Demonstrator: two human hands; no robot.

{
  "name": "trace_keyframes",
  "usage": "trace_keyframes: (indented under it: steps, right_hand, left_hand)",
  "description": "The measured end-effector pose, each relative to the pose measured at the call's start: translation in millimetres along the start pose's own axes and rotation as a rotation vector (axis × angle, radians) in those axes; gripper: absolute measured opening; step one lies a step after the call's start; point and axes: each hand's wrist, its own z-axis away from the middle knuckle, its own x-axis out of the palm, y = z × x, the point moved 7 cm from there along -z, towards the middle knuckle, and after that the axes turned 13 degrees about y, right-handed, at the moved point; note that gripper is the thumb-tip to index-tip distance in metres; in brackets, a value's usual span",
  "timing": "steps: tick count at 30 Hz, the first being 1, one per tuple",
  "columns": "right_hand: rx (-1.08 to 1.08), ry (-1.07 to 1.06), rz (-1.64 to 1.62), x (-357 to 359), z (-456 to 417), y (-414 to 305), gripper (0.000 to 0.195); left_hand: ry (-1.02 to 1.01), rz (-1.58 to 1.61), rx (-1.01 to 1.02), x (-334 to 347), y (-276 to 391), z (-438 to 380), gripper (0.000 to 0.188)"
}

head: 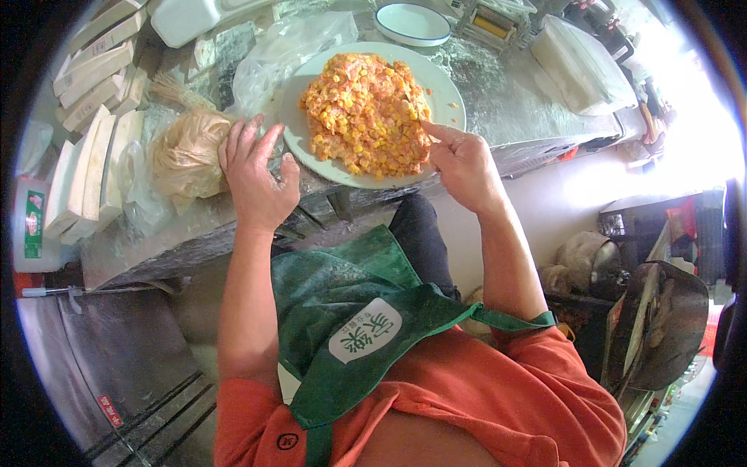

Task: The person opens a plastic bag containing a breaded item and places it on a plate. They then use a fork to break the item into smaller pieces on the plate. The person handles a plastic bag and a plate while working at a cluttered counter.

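A large white plate (449, 93) bears a wide mound of orange-pink minced filling with corn kernels (367, 117). My right hand (464, 160) is at the plate's right edge. Its index finger stretches to the mound's side while the other fingers curl. Whether something thin is held there, I cannot tell. To the left of the plate, my left hand (257, 175) has its fingers spread, with nothing in its grasp. Its outer side is against or close to a tan knotted plastic bag (189, 154). Pale residue, like flour, coats both hands.
Stacked pale wooden blocks (96, 76) and a labelled plastic jug (35, 225) stand at left. Behind the plate are clear plastic film (292, 44) and a blue-rimmed enamel dish (412, 24). A translucent plastic container (583, 67) sits right on the flour-dusted metal counter (513, 119).
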Motion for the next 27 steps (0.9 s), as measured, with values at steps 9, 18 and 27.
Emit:
trace_keyframes:
  steps: [9,18,27]
  right_hand:
    - [-0.402,-0.126,0.488,32,15,-42,0.038]
    - [-0.496,-0.167,0.553,-11,39,-46,0.044]
    - [0.354,-0.145,-0.043,-54,-19,46,0.045]
  left_hand:
    - [-0.032,-0.017,-0.008,1,1,-1,0.041]
    - [-0.024,0.002,-0.022,-2,0,0,0.042]
    - [0.015,0.039,-0.028,-3,-2,0,0.042]
